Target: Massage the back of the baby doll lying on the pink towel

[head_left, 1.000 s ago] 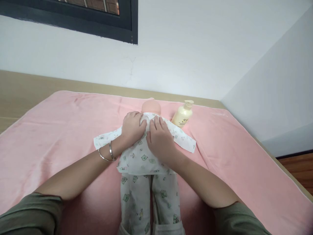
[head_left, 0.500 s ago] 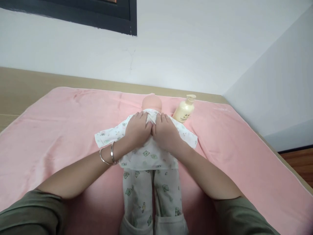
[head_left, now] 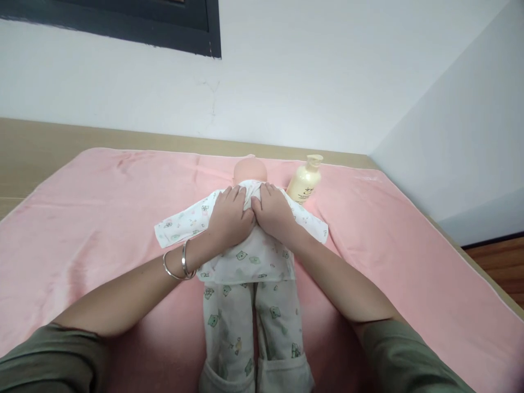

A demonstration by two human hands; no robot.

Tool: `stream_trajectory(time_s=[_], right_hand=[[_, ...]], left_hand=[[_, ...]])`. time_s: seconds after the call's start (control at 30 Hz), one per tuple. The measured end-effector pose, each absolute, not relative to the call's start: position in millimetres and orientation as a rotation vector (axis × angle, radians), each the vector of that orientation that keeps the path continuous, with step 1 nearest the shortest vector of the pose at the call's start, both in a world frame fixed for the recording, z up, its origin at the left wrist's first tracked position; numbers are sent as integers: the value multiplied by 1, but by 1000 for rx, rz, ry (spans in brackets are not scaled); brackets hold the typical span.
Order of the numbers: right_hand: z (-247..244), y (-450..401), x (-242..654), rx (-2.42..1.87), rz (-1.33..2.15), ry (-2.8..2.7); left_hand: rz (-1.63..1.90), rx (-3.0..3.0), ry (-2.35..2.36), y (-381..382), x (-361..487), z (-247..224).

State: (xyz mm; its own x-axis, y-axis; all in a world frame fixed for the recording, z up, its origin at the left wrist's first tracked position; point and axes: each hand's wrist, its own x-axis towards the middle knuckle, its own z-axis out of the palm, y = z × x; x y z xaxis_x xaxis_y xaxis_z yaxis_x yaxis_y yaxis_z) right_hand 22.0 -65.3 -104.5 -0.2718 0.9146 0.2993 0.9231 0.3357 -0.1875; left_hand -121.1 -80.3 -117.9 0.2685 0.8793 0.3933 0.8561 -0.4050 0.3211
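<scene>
Both hands lie on the upper part of a doll's white printed top, fingers together and bent over its shoulders, thumbs nearly meeting at the middle. The cloth puckers between the left hand and the right hand, but the palms hide whether either one pinches the fabric or only presses on it; I cannot tell how far they are closed.

Nearest the camera, the person's green sleeves are cut off by the lower corners. The doll's printed trousers run down between the forearms, and their turned-up ends are cropped by the bottom edge. Two silver bangles circle the left wrist. The top's sleeves spread out to both sides, partly covered by the hands. Beyond the collar only the rounded doll's head shows, its features out of sight. Just right of it stands a cream pump bottle, lettering too small to read, its base hidden behind the shoulder. All this is on a pink blanket; farther back, a dark window frame is cropped above.
</scene>
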Motion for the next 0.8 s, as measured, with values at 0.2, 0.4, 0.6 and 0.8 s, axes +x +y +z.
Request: stream_trajectory(time_s=[0.2,0.4,0.6,0.8], right_hand=[[-110,-104,9,-1461,-240,-2340],[-112,-82,12,-1471,-15,-2195],[-117,-78,12,-1457,20,-2112],[-118,-80,12,-1449,4,-2099]], left_hand=[[942,2174,1649,-59,-130,-120],[1077,2080,1670,-63,-126,-128],[1059,2127,1672,-62,-127,-129],[1053,2107,1668,-62,-127,-128]])
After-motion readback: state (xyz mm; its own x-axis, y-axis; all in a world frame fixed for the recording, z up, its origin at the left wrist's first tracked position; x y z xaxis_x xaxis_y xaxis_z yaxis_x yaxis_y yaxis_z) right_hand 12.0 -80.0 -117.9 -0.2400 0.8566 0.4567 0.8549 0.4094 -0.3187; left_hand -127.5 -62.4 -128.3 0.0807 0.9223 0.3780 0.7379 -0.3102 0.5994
